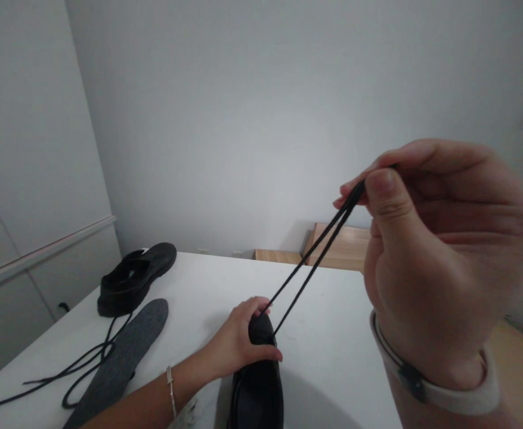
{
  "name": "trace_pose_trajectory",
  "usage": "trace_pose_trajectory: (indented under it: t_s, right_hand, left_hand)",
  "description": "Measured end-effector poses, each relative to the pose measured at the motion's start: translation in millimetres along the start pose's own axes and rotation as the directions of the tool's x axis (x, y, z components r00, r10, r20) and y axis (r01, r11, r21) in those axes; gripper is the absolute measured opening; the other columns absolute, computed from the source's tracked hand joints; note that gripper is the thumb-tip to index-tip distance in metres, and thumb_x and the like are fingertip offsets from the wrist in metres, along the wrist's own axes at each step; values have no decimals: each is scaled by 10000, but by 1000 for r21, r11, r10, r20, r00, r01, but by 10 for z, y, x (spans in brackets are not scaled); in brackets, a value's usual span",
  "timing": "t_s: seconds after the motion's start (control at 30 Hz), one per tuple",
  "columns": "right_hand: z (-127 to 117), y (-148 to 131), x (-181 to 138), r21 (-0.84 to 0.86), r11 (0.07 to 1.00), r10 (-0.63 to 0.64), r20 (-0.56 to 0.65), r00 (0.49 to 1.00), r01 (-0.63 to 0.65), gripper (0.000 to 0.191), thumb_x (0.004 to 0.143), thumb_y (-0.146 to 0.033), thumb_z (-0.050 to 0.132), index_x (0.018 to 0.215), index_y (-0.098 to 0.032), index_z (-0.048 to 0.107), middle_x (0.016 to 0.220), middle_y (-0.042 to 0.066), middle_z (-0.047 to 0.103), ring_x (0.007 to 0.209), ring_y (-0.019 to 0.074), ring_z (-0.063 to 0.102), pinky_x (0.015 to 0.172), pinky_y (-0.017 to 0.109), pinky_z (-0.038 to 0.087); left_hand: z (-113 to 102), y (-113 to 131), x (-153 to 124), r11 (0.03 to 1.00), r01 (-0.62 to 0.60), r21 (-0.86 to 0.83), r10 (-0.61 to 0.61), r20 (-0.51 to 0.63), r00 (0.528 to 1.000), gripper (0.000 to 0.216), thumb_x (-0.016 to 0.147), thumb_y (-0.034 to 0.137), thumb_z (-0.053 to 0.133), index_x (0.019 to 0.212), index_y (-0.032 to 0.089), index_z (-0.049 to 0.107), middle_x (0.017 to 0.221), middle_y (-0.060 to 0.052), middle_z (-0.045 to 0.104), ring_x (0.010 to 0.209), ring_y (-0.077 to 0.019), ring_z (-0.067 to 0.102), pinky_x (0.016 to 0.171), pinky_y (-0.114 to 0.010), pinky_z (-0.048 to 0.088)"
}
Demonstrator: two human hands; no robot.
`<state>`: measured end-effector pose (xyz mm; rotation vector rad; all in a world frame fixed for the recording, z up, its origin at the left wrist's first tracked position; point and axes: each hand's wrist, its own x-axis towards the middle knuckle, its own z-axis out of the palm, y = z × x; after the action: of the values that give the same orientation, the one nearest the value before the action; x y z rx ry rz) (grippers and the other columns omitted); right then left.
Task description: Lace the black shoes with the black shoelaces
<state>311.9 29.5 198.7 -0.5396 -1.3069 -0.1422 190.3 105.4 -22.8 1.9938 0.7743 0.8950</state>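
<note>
On the table [346,357], left hand [238,344] clasps the black shoe [261,390] lying lengthwise away; right hand [440,256] pinches its taut lace [311,262].

A shoe [259,381] is set at the near edge of the desk [342,333], its far end covered by the left hand [238,342]. An insole [127,351] and a loose lace [77,363] are laid to its left, and a second shoe [133,277] is placed behind them. A shoelace [310,262] is stretched from the near shoe up to the right, where it is pinched in the fingers [386,190] of the right hand [440,250].

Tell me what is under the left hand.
The left hand clasps the far end of a black shoe on the white table. Two lace strands emerge there, rising to the right hand. Where they attach is covered.
</note>
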Motion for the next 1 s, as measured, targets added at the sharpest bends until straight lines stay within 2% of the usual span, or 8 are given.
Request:
trace_pose_trajectory:
  t_s: [0.07, 0.1, 0.17, 0.27, 0.43, 0.67, 0.8, 1.0]
  right_hand:
    - [-45, 64, 1, -28, 1000, 4, 12, 1000, -3, 191, 892, -8, 641, 920, -193, 678, 832, -19, 640, 720, 138, 656, 715, 322, 576]
    - [-60, 77, -7, -36, 999, 7, 22, 1000, -7, 197, 892, -1, 637, 925, -191, 676, 832, -22, 644, 726, 134, 660, 720, 319, 579]
    - [-68, 56, -42, -45, 999, 17, 38, 999, -15, 191, 899, 5, 622, 939, -177, 664, 846, -21, 649, 739, 128, 670, 727, 311, 580]
    - [-33, -60, -132, -84, 996, 46, 63, 997, -41, 169, 911, -6, 610, 951, -167, 643, 875, -21, 648, 770, 113, 678, 734, 273, 571]
    - [22, -155, -246, -42, 995, 91, 104, 990, -87, 182, 880, -21, 654, 960, -185, 648, 914, -20, 650, 805, 109, 672, 732, 236, 564]
    - [-386, 279, -146, 296, 841, 483, -32, 875, -453, 104, 860, -99, 654, 826, -195, 672, 824, -27, 615, 769, 110, 649, 839, 314, 575]
    - [-938, 680, -290, 333, 716, 683, -153, 714, -614, 179, 689, -159, 810, 808, -189, 679, 796, -44, 548, 565, 37, 460, 436, 125, 377]
    - [-1802, 1049, -926, 56, 764, 607, -399, 687, -642, 283, 626, -267, 864, 854, -193, 714, 717, -42, 569, 519, 62, 356, 428, 177, 298]
  left_hand:
    - [-153, 335, -12, 986, -150, 70, 163, -250, 954, 425, 728, 372, 866, 1039, 203, 631, 1038, -60, 655, 972, -237, 582, 899, -381, 463]
    - [-236, 525, -10, 940, -305, 153, 340, -348, 873, 220, 811, 312, 803, 906, 195, 643, 926, -43, 649, 912, -222, 583, 863, -368, 455]
    - [-387, 900, 28, 800, -511, 314, 599, -374, 708, 40, 898, 181, 704, 864, 190, 685, 799, -14, 634, 790, -179, 575, 784, -326, 436]
    - [-515, 1331, 149, 704, -560, 437, 704, -317, 636, 82, 911, 193, 704, 949, 121, 712, 765, -32, 644, 747, -171, 579, 721, -295, 440]
    - [-544, 1659, 236, 719, -601, 350, 694, -306, 652, 140, 937, 163, 655, 806, 115, 675, 733, -6, 627, 684, -125, 567, 660, -231, 442]
    - [-815, 1433, 220, 840, -410, -356, 298, -329, 896, 217, 1031, 256, 505, 944, 185, 690, 696, 7, 611, 673, -120, 565, 643, -226, 455]
    - [-1175, 978, 214, 716, -356, -600, 46, -468, 882, 124, 989, 230, 534, 971, 180, 647, 623, 42, 387, 521, -97, 318, 444, -195, 282]
    - [-1523, 118, -195, 808, -117, -577, -250, -516, 819, 234, 1000, 345, 504, 848, 208, 616, 582, 52, 144, 514, -121, 54, 440, -282, 48]
